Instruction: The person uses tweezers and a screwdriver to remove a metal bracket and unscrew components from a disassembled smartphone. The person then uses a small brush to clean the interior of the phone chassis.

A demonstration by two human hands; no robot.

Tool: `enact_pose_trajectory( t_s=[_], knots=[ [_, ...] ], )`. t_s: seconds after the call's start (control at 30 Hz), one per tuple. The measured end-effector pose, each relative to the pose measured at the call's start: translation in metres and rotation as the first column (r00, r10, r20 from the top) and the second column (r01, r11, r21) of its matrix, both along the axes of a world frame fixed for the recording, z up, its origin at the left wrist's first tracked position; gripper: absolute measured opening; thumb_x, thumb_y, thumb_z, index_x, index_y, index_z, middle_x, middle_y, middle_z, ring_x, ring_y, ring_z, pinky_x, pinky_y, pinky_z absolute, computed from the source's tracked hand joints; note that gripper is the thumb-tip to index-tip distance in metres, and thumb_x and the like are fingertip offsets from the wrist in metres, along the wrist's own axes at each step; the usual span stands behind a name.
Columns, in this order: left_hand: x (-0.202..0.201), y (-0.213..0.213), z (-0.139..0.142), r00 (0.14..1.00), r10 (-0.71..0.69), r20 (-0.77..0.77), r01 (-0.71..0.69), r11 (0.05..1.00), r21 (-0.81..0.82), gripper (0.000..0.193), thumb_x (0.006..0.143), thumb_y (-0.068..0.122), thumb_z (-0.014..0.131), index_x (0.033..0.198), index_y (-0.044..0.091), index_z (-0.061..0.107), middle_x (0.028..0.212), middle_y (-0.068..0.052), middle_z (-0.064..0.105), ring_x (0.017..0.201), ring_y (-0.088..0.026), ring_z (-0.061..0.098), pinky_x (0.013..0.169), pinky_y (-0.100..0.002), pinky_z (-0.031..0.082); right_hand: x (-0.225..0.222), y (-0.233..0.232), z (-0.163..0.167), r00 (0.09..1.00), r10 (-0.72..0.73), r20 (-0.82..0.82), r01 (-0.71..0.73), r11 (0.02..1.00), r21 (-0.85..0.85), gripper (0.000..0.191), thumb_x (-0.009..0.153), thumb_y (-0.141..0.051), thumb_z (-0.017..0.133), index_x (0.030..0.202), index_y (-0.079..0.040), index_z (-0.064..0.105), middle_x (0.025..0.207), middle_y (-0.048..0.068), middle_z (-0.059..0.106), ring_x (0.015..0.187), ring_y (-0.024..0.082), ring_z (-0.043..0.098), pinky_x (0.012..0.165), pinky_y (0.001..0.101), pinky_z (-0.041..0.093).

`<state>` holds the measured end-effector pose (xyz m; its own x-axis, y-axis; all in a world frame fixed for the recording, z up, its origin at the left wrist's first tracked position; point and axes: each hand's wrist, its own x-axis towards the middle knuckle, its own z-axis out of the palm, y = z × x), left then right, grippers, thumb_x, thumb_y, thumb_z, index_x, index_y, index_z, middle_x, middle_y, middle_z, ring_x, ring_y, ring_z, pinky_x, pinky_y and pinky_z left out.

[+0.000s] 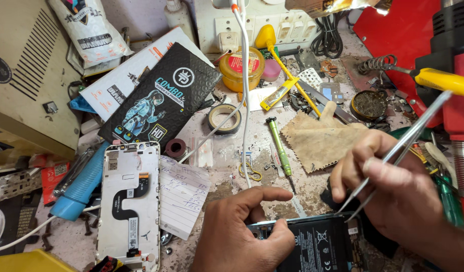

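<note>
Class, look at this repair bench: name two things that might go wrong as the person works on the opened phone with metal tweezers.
1. The right hand aims the tweezers at the open phone right beside its black battery; a slip might puncture or short it.
2. The left hand only pins the phone's edge on a bench littered with small parts; the green screwdriver lies close, so the phone could shift or parts get lost.

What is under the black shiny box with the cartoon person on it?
Under the black box lies a white box, its edges peeking out. The rest of it is covered.
</note>
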<state>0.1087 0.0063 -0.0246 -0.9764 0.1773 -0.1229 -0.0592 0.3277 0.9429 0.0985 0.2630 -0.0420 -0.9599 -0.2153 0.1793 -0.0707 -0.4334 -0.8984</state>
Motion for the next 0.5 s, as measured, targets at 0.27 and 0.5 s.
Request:
enact_pose_trajectory(
  t_s=[0.27,0.5],
  knots=[
    [0.001,0.002,-0.001,0.995,-0.016,0.094,0.017,1.000,-0.011,0.031,0.065,0.019,0.078,0.094,0.018,0.087,0.044,0.005,0.056,0.041,-0.002,0.047,0.043,-0.024,0.038,0.010,0.004,-0.005,0.998,0.028,-0.057,-0.018,0.987,0.161,0.023,0.096,-0.023,0.054,0.093,0.000,0.050,0.084,0.014,0.053,0.085,0.034,0.059,0.084,0.0489,0.051],
    [0.002,0.000,-0.013,0.993,-0.105,-0.056,0.109,0.990,0.084,0.020,0.069,0.023,0.076,0.085,0.014,0.085,0.058,0.011,0.068,0.050,0.003,0.060,0.049,-0.019,0.047,0.008,-0.014,0.035,0.897,0.087,-0.433,0.281,0.644,0.712,0.013,0.086,-0.010,0.066,0.097,-0.005,0.072,0.095,0.010,0.066,0.081,0.018,0.057,0.065,0.0281,0.050]
  ],
)
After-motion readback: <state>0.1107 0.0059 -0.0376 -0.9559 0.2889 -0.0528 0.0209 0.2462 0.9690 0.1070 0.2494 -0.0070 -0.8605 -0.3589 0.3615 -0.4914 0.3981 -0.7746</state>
